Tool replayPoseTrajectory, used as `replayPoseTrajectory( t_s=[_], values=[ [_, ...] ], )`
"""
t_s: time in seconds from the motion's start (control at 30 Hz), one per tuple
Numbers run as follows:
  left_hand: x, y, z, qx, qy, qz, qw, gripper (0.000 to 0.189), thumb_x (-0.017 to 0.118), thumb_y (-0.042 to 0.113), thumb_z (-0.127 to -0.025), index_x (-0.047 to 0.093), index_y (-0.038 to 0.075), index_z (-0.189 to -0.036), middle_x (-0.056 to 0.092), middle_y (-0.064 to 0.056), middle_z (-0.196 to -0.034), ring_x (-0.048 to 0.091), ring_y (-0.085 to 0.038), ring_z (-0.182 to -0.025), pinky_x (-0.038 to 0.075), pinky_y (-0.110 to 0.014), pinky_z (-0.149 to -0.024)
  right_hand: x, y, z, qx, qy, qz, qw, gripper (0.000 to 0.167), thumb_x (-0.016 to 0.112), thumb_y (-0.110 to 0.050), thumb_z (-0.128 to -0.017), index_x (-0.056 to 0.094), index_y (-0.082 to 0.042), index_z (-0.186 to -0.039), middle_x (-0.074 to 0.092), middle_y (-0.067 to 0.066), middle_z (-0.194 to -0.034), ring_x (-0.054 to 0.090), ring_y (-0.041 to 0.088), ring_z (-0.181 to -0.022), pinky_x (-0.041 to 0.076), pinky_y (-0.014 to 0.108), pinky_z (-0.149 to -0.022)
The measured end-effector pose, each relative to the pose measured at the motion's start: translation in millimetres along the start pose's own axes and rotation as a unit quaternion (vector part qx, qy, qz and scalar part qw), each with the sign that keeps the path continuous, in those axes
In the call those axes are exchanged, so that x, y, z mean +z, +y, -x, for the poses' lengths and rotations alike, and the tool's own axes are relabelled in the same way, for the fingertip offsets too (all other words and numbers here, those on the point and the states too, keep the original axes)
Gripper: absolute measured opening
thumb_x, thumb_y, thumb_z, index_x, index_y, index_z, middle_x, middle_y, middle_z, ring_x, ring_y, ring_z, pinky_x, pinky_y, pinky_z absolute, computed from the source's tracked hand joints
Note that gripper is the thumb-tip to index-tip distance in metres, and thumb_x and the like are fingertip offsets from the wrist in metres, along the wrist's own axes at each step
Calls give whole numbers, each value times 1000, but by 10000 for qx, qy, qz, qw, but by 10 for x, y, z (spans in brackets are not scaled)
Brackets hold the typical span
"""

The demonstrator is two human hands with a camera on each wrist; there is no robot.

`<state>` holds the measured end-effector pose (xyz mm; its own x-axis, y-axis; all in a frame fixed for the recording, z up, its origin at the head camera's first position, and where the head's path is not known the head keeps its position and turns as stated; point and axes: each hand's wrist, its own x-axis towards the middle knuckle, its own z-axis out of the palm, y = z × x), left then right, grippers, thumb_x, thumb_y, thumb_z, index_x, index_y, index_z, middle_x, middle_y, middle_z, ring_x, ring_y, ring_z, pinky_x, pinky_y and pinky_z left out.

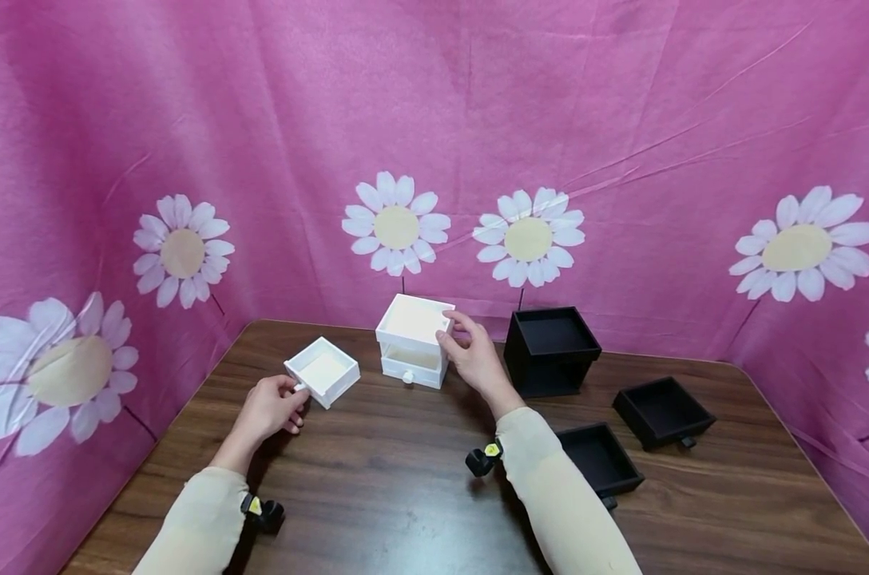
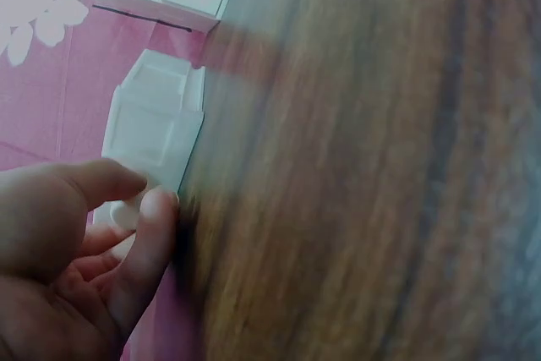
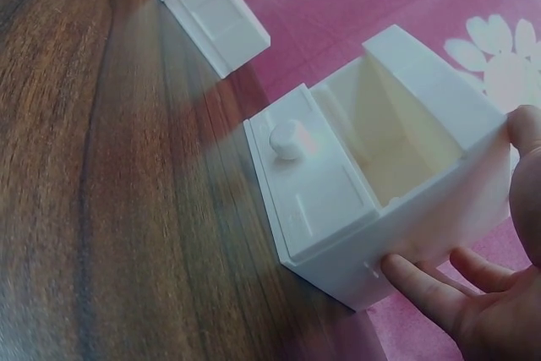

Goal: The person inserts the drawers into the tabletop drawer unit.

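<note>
My left hand [image 1: 269,409] pinches the small round knob [image 2: 125,214] of a white drawer [image 1: 324,369] between thumb and finger. That drawer, open at the top, sits at the table's left. To its right stands a small white drawer cabinet [image 1: 414,323]; its upper slot [image 3: 396,154] is hollow, and its lower drawer [image 3: 317,175] with a round knob is in place. My right hand [image 1: 475,355] holds the cabinet at its upper right, the thumb and fingertips against the top edge and side wall. The drawer and the cabinet are apart.
Right of my right hand stands a black cabinet [image 1: 553,331] with an open front. Two black drawers lie loose on the wooden table [image 1: 377,479]: one [image 1: 664,411] farther right, another [image 1: 600,459] partly behind my right sleeve. A pink daisy-print cloth [image 1: 434,120] hangs behind.
</note>
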<state>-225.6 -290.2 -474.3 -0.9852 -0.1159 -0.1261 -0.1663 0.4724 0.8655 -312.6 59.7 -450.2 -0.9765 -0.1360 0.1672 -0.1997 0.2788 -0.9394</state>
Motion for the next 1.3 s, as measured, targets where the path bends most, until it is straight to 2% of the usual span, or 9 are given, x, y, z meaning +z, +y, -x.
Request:
replayPoseTrajectory(
  t_s=[0.1,0.37,0.6,0.9,1.3],
  values=[
    [5,-18,5,62,-12,75,10000,24,64,5,-102,61,-16,-113,68,-10,-75,68,-13,-55,63,-34,-54,5,7,-4,10,18,-11,10000,49,70,-21,-107,59,-11,-153,53,27,-145,69,41,-126,65,41,-91],
    [11,-22,37,25,-156,829,9964,25,64,7,-105,61,-18,-113,75,-12,-84,73,-12,-68,65,-31,-62,9,-1,-4,35,50,-25,10000,49,70,-21,-107,58,-11,-153,51,27,-145,69,41,-126,65,40,-90],
    [59,-3,54,-125,-90,1083,9940,22,65,8,-106,63,-13,-108,76,-9,-83,73,-12,-70,65,-31,-63,-6,-1,7,24,51,-19,10000,49,70,-20,-107,58,-11,-153,52,27,-145,68,42,-128,66,41,-91],
    [134,12,141,-258,287,1479,9882,16,67,7,-104,67,-9,-103,77,-7,-81,74,-10,-71,65,-28,-65,3,21,11,52,52,81,9999,48,69,-24,-107,59,-13,-153,53,26,-144,68,42,-128,65,42,-93],
    [187,55,299,-108,630,1705,9833,14,69,4,-103,68,-10,-99,77,-6,-80,75,-11,-70,66,-29,-67,10,-12,18,13,30,-26,10000,50,70,-21,-107,58,-11,-154,52,27,-145,70,41,-125,66,39,-90]
  ],
)
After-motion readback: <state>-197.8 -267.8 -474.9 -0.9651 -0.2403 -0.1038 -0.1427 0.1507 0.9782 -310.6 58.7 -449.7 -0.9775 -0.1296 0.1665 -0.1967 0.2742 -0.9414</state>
